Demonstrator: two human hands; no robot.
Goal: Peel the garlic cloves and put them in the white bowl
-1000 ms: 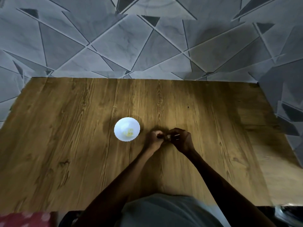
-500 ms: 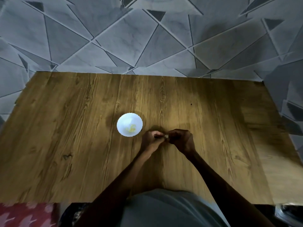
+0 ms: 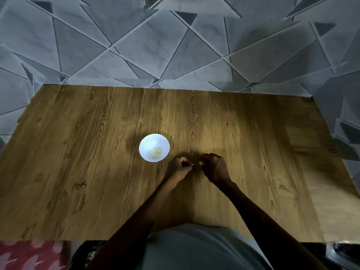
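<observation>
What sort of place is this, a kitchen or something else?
Probably a home food-prep spot, though no kitchen fittings show. A wooden table has patterned grey tiles around it, a white bowl holds yellowish pieces, and the left hand and right hand pinch small pale garlic.

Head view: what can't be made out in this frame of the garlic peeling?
1. Garlic clove: tiny and mostly covered by the left hand and right hand pinching it; peeled or not, cannot tell.
2. Yellowish pieces in the white bowl: too small to count.
3. Red patterned cloth and dark object: blurred, cut off by the bottom edge.
</observation>
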